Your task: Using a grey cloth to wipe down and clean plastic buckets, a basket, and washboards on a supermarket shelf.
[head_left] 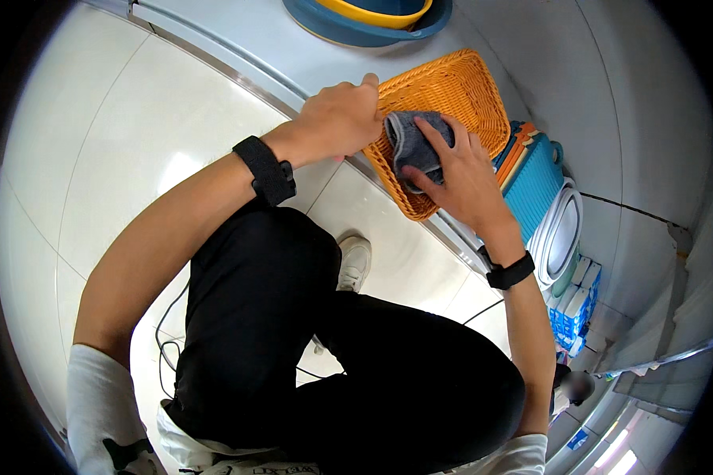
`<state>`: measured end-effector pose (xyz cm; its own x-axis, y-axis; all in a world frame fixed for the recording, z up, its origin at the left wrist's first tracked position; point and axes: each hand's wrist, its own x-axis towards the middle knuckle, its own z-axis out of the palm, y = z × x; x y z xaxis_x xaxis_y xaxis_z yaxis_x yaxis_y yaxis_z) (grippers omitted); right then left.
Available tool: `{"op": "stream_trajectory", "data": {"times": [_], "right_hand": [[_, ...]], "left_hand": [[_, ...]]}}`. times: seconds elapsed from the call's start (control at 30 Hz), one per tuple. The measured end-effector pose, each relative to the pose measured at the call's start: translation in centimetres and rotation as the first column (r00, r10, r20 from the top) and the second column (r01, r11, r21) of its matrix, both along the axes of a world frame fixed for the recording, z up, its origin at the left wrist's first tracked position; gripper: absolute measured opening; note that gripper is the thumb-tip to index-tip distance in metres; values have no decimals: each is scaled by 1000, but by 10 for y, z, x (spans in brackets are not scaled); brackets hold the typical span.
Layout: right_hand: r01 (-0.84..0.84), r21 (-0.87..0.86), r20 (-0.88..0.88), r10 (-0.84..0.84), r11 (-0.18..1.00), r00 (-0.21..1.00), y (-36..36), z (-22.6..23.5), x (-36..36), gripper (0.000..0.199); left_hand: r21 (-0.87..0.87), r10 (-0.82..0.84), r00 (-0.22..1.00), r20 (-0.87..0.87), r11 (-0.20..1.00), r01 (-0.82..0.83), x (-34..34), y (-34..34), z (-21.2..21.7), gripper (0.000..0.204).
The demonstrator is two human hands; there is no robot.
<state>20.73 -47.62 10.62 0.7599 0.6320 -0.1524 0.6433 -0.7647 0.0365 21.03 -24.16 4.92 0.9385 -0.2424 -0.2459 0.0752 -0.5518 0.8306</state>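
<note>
An orange woven basket (471, 83) rests tilted at the edge of a low grey shelf. My left hand (339, 119) is closed around its left rim, with the thumb up along the edge. Inside the basket's near part, my right hand (471, 178) presses a folded dark grey cloth (410, 144) with lighter edging against the wicker. Thumb and fingers are curled over the cloth, and its underside is hidden.
Blue and yellow basins (368, 24) stand at the far end of the shelf (238, 32). To the right are blue and orange ribbed items (533, 170), white oval basins (561, 237) and blue-white packages (574, 309). A cable (162, 340) lies on the tiled floor; a person (570, 388) is further back.
</note>
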Motion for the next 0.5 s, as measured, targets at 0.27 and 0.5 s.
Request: {"op": "stream_trajectory", "data": {"times": [0.27,0.5], "right_hand": [[334,149,-330,-272,931,904,35,20,0,57],[502,271,-604,-261,821,753,18,11,5,54]], "left_hand": [[0,26,1000,2,1000,-26,-2,2,0,19],[5,-11,1000,3,1000,11,-1,0,8,21]]}}
